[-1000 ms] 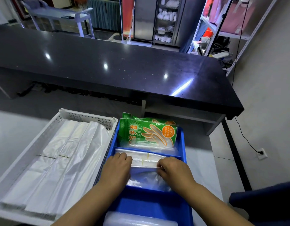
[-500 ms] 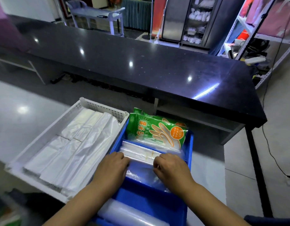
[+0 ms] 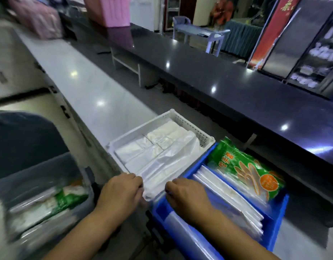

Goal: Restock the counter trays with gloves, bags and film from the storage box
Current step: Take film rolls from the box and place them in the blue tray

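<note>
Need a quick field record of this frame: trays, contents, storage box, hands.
white tray: folded plastic bags lying flat
blue tray: green glove pack at far end, clear bags in the middle, film roll nearest
trays: side by side, white on the left
storage box: grey, left of the trays, packs inside, blurred
left hand: fingers curled at plastic bags' near end; grip unclear
right hand: fingers curled at blue tray's near left rim; grip unclear

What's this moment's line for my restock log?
left hand: grips clear bags in white tray | right hand: beside them, grip unclear | blue tray: glove pack
</note>
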`<move>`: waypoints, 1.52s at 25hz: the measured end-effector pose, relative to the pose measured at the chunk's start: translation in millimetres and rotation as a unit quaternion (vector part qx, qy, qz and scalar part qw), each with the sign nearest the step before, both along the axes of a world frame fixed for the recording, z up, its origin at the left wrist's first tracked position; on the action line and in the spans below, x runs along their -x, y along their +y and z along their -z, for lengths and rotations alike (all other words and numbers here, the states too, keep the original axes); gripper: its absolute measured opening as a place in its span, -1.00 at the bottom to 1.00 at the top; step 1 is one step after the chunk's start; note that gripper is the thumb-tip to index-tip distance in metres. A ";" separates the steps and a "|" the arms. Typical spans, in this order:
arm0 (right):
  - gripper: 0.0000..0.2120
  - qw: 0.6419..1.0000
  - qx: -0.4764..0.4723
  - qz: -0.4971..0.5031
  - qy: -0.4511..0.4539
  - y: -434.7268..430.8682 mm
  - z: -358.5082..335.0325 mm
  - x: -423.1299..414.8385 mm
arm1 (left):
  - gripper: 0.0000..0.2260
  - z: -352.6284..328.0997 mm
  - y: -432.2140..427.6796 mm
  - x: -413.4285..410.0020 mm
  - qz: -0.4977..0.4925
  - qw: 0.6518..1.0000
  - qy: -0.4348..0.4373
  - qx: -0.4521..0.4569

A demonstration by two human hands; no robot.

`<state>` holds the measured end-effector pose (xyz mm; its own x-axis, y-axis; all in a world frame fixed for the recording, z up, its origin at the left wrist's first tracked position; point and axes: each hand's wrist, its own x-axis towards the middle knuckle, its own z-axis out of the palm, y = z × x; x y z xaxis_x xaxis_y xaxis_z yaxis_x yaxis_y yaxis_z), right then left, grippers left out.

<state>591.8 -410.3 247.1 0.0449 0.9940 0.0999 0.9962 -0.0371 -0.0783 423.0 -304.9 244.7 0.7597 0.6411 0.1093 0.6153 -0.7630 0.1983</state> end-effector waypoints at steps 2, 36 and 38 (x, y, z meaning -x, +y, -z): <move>-0.89 0.999 0.003 -0.030 -0.017 26.3 -3.4 26.5 | -0.92 0.9 12.2 39.9 -0.043 0.999 -0.014 0.009; -0.79 0.887 0.431 -0.162 0.038 427.9 261.4 353.6 | -0.85 148.7 245.1 478.5 -0.487 0.846 0.112 0.185; -0.79 0.867 0.469 -0.164 0.050 439.5 292.4 357.4 | -0.84 167.7 260.0 473.3 -0.491 0.839 0.121 0.202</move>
